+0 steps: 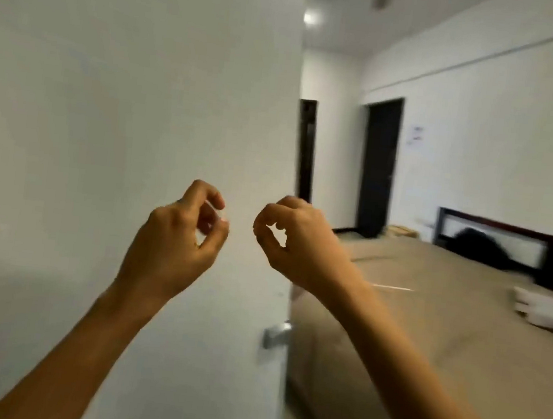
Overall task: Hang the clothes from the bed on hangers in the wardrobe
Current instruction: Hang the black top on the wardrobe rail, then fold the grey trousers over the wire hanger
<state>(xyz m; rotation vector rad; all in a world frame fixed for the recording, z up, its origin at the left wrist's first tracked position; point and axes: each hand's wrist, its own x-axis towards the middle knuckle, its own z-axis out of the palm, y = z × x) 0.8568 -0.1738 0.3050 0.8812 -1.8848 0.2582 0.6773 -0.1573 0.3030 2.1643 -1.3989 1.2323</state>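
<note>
Left hand (pixel 176 232): held up, fingers curled in to the thumb, nothing in it.
Right hand (pixel 295 242): held up just beside the left one, not touching it, fingers curled the same way, nothing in it.
Clothes (pixel 549 311): a blurry white pile on the bed, well apart from both hands, off to the right and closer to the right hand.
Bed (pixel 426 330): tan cover, to the right of the hands.
White door (pixel 144 91): right behind both hands.
Silver handle (pixel 276 335): on the door's edge, below the right hand.
</note>
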